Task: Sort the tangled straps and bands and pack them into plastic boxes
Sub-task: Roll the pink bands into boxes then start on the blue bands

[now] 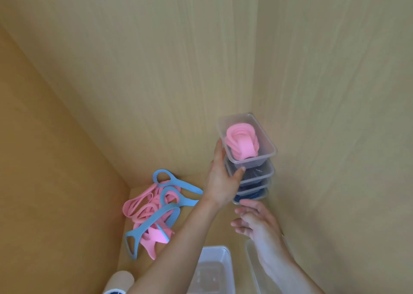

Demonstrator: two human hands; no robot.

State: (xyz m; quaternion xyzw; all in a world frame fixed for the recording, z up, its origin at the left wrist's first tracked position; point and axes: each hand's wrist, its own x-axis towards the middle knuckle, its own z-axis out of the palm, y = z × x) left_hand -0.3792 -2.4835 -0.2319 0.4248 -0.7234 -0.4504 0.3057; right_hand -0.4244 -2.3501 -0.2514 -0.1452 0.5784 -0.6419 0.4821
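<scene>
While the left hand (221, 177) grips the top box (267, 145) of pink bands (242, 143) on the stack (257, 176), the right hand (254, 223) hangs relaxed, holding nothing, just under it. I judge stacking is in hand; next the tangled straps (154, 211), left of that hand, need sorting.

- Only one view here: a wide-angle head cam, so straight lines bow a bit.
- It looks steeply down and forward into a corner where wood-grain walls (156, 70) meet the counter (220, 235).
- It's pretty close. Both forearms poke in from the bottom edge, with the left hand (220, 182) and right hand (257, 224) at arm's reach by the stack of boxes (259, 170).
</scene>
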